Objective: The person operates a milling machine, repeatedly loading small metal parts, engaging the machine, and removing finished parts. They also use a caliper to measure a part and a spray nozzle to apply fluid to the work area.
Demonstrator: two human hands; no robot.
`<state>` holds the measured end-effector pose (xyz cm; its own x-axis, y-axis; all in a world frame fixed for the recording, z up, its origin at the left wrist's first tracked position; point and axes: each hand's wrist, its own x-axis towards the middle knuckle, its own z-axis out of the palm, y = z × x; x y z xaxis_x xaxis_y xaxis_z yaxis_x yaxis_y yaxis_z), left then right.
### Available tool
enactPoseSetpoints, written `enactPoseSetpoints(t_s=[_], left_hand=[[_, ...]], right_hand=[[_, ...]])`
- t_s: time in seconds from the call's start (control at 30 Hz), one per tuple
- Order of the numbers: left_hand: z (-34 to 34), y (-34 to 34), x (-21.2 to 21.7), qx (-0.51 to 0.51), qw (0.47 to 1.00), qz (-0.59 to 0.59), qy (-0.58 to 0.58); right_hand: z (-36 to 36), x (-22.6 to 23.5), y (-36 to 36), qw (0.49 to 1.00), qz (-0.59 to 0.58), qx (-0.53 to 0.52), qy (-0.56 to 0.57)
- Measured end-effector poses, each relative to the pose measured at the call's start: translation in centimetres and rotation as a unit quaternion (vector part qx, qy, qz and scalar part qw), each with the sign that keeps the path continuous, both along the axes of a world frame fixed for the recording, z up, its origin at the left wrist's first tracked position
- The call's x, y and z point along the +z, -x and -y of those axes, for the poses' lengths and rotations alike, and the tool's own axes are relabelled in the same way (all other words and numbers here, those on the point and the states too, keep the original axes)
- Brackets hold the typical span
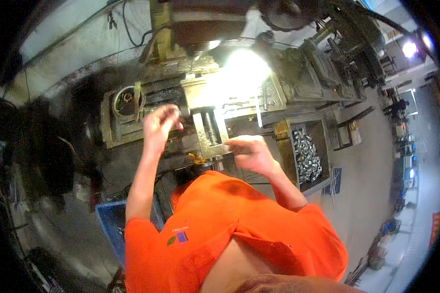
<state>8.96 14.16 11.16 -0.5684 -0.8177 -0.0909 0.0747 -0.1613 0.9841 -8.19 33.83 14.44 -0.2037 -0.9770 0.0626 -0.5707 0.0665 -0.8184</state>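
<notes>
A metal machine vise (204,149) with a bare threaded screw (210,126) along its middle lies in front of me on the machine table. My left hand (162,121) is raised just left of the vise, thumb and fingers curled together. A small pale piece seems to show at its fingertips, too blurred to name. To the right of the vise, my right hand (252,152) has its fingers closed, the tips at the vise's near right corner. Whatever they may pinch is hidden. Strong lamp glare (244,73) washes out the vise's far end.
A round handwheel (128,101) sits at the machine table's left. On the right stands a metal bin (327,166) with many small shiny metal parts (306,156). A blue crate (107,219) is low on the left. More machinery (322,68) extends at the far right.
</notes>
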Motion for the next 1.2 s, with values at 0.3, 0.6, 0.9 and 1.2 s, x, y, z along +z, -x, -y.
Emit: enactPoseSetpoints(t_s=[0.3,0.6,0.9,1.2], left_hand=[[14.0,4.9,-8.9,0.003,0.998,-0.036,0.049],[13.4,7.7,-10.6,-0.012,0.997,-0.072,0.005],[13.8,8.1,-10.3,-0.004,0.997,-0.071,-0.004],[13.1,8.2,-10.9,0.021,0.995,-0.096,-0.014]], right_hand=[[-5.1,-2.7,0.3,0.974,0.067,-0.187,-0.110],[-6.7,-3.5,0.7,0.959,0.054,-0.236,-0.147],[-6.7,-4.3,2.2,0.967,-0.006,-0.189,-0.169],[-7.2,-5.6,2.8,0.967,-0.003,-0.185,-0.177]])
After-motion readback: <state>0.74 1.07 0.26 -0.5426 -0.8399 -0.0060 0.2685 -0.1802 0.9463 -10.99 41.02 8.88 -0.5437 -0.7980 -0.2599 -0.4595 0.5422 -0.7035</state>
